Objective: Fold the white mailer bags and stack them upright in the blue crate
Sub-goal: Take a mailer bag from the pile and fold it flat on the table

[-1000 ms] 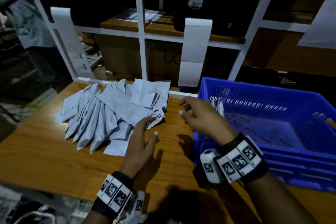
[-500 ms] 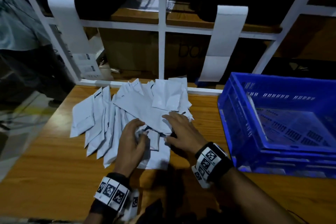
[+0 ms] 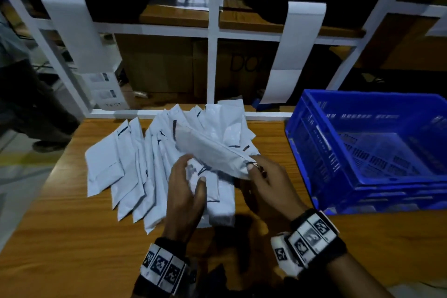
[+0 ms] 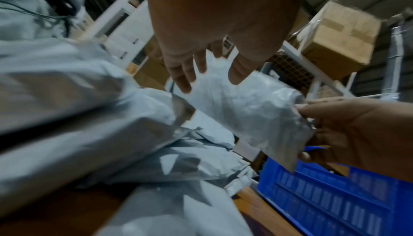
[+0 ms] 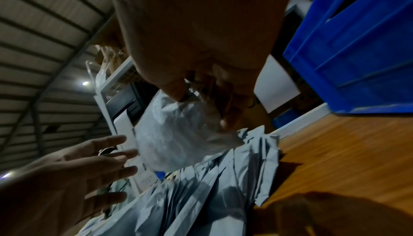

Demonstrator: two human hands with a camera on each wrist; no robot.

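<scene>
Several white mailer bags [image 3: 135, 172] lie fanned out on the wooden table [image 3: 72, 237]. My right hand [image 3: 254, 167] pinches the corner of one mailer bag [image 3: 212, 150] and holds it up above the pile. The right wrist view shows that bag [image 5: 170, 133] hanging from my thumb and fingers. My left hand [image 3: 193, 172] hovers beside it over the pile, its fingers [image 4: 185, 73] straight and spread at the bag's edge [image 4: 245, 109], holding nothing. The blue crate [image 3: 302, 152] stands to the right, with a thin white bag [image 3: 323, 139] upright against its left wall.
A white shelf frame [image 3: 212, 68] with hanging paper strips runs along the table's far edge, with cardboard boxes behind it. A person's leg and shoe [image 3: 46, 145] are on the floor at the left. Bare wood lies in front of the pile and the crate.
My right hand came from the crate to the pile, then lifted one mailer bag by its corner. My left hand has risen from pressing on the pile.
</scene>
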